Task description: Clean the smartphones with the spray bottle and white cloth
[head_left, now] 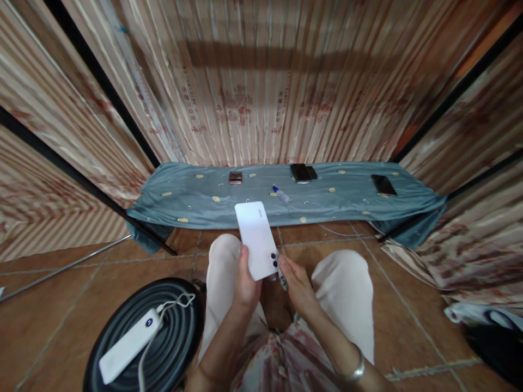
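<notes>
we note a white phone [257, 239] held back-side up over the lap, between the knees, above the tiled floor [61, 305]. left hand [246, 283] grips it along its lower left edge, thumb up the side, fingers wrapped underneath. right hand [295, 283] sits just beside the phone's lower right corner, next to the camera lenses, fingers pinched on a small dark item we cannot identify; whether it touches the phone we cannot tell.

orientation: long axis runs from the hands away toward the desk, tilted slightly left at the far end. camera end is nearest the person, lower right; far end reaches visually to the desk's front edge. faint mark near the phone's top edge, not legible.

surroundings: low desk covered w/ a teal cloth [196, 198] w/ yellow spots. on it, well apart from each other: a small dark square item [235, 177] at left-centre, a small bottle w/ blue cap [281, 194] lying on its side at centre, a dark stacked device [303, 172] behind it, a dark phone [383, 185] at right. striped curtains w/ red print, too blurred to read, close in behind and at the sides.

lower left: round black stool [180, 332] bearing a white power bank [127, 344] w/ a white cable; round logo on it, unreadable. bracelet [358, 369] on right wrist.
</notes>
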The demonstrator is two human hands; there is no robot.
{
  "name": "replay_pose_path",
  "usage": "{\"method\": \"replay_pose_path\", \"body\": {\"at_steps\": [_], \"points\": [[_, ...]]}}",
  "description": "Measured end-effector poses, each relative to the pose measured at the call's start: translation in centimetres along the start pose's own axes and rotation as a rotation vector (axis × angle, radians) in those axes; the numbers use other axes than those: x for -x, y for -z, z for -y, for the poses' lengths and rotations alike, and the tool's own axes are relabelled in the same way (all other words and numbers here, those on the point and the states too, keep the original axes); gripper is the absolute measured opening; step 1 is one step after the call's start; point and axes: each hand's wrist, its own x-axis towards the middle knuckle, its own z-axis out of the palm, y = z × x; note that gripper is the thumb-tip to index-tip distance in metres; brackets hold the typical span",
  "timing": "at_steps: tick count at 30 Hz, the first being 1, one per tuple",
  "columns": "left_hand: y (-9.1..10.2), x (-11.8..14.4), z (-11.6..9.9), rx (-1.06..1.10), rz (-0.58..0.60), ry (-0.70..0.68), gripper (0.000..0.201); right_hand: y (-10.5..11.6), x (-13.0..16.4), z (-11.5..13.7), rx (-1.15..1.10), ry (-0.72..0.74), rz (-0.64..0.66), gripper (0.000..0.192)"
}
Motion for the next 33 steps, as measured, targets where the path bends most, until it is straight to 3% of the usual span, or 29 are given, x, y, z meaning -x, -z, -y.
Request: {"method": "replay_pose_path", "body": {"at_steps": [5, 12, 23, 30, 33], "points": [[-0.2, 0.8, -0.7, -0.021, 0.233, 0.066, 0.073, 0.6, -0.5, 0.2, -0.151, -0.001, -0.003, 0.043], [0.3, 0.6, -1.6, -0.084, 0.298, 0.102, 0.078, 1.1, -0.6, 2.1, -0.426, -0.181, -0.004, 0.041], [1.3, -0.5, -0.7, -0.254, 0.200, -0.059, 0.058, -0.1, -1.3, -0.3, -0.567, -0.275, -0.196, 0.036], [0.9, -0.5, -0.5, -0.405, 0.124, -0.147, 0.067, -1.2, -0.7, -0.6, -0.583, -0.333, -0.212, 0.036], [0.6, -0.6, -0.8, -0.439, 0.079, -0.172, 0.072, -1.8, 0.2, -0.4, -0.533, -0.300, -0.148, 0.038]]}}
